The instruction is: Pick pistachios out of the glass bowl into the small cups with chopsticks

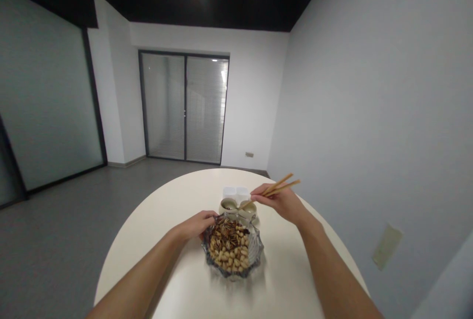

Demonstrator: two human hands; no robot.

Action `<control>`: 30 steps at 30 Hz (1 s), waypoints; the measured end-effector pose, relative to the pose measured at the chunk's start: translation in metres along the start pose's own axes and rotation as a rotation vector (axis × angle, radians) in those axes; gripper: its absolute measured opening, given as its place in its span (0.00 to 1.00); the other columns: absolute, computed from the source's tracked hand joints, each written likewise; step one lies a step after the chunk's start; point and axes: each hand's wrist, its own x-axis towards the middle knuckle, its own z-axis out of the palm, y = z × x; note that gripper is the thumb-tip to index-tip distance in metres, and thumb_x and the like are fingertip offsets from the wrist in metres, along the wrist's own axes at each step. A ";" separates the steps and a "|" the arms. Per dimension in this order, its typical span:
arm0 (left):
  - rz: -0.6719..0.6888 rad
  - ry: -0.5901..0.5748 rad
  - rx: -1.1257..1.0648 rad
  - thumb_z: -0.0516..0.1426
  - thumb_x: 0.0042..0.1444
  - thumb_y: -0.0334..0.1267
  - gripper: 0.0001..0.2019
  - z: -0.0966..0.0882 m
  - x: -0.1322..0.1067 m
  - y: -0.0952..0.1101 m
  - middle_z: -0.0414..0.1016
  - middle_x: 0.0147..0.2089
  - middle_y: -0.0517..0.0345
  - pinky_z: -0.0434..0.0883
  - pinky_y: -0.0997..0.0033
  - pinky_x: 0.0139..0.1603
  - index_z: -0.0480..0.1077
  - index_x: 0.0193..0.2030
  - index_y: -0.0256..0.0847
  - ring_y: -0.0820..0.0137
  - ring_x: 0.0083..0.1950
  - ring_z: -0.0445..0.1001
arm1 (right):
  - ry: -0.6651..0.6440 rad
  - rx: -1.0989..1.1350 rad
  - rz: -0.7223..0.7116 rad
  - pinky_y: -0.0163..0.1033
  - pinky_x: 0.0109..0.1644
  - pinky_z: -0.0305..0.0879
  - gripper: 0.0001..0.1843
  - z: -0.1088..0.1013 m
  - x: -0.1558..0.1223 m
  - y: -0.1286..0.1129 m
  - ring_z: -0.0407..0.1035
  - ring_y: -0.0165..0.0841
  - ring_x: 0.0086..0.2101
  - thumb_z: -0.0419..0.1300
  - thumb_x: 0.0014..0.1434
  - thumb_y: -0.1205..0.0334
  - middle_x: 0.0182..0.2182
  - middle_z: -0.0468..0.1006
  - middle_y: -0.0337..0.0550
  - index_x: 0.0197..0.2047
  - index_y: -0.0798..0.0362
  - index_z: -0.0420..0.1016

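My right hand [281,203] is closed round a pair of wooden chopsticks [284,185]. Their tips point down to the left, over the small pale cup on the right [253,214]; whether they pinch anything is too small to tell. With its fingers at the upper left rim, my left hand [199,223] grips a clear glass bowl [256,247] with a scalloped edge. Mixed nuts [229,245] fill much of it, pale shelled-looking ones in front and darker brown pieces behind. Beside the right cup, just beyond the bowl, stands a second small cup [223,207] with dark bits inside.
A white two-part container [235,192] stands behind the cups. Everything rests on a round cream table [177,201]. A plain wall [369,112] with a socket plate [387,245] runs close along the right; glass doors [185,107] are at the back.
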 end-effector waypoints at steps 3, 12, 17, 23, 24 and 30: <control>-0.006 0.009 -0.002 0.58 0.49 0.50 0.21 0.001 -0.001 0.001 0.76 0.35 0.56 0.62 0.76 0.23 0.78 0.44 0.38 0.67 0.30 0.71 | 0.080 -0.011 -0.032 0.45 0.46 0.78 0.21 0.008 0.020 0.009 0.81 0.43 0.38 0.67 0.64 0.38 0.37 0.87 0.47 0.41 0.49 0.87; 0.001 0.014 0.017 0.58 0.48 0.51 0.23 0.000 -0.003 0.005 0.74 0.35 0.55 0.63 0.75 0.23 0.78 0.45 0.37 0.66 0.32 0.71 | 0.078 -0.010 0.026 0.47 0.47 0.77 0.22 0.050 0.023 0.048 0.82 0.43 0.37 0.65 0.65 0.39 0.35 0.88 0.48 0.39 0.51 0.86; -0.010 0.022 0.015 0.57 0.49 0.50 0.23 0.000 -0.003 0.005 0.76 0.38 0.53 0.65 0.74 0.24 0.78 0.46 0.37 0.62 0.35 0.74 | 0.122 0.028 0.105 0.46 0.48 0.77 0.20 0.045 0.010 0.054 0.82 0.43 0.38 0.67 0.64 0.42 0.35 0.88 0.48 0.39 0.52 0.86; 0.008 0.015 0.033 0.57 0.50 0.49 0.22 -0.001 0.001 -0.003 0.78 0.38 0.53 0.66 0.73 0.28 0.78 0.45 0.38 0.62 0.36 0.75 | 0.135 0.109 0.120 0.47 0.49 0.77 0.20 0.047 0.000 0.061 0.82 0.43 0.41 0.68 0.63 0.42 0.39 0.89 0.48 0.41 0.51 0.86; 0.021 0.010 0.038 0.57 0.49 0.49 0.22 -0.001 0.003 -0.005 0.79 0.39 0.53 0.67 0.72 0.29 0.78 0.45 0.37 0.62 0.36 0.74 | 0.138 0.125 0.116 0.47 0.49 0.77 0.20 0.050 -0.001 0.063 0.83 0.44 0.41 0.68 0.62 0.41 0.39 0.89 0.48 0.42 0.51 0.87; 0.027 0.015 0.021 0.57 0.50 0.49 0.22 -0.001 0.006 -0.011 0.79 0.39 0.52 0.65 0.74 0.26 0.78 0.46 0.37 0.64 0.35 0.74 | 0.185 0.169 0.095 0.48 0.48 0.78 0.20 0.060 -0.009 0.070 0.83 0.45 0.40 0.68 0.62 0.40 0.39 0.89 0.47 0.41 0.48 0.88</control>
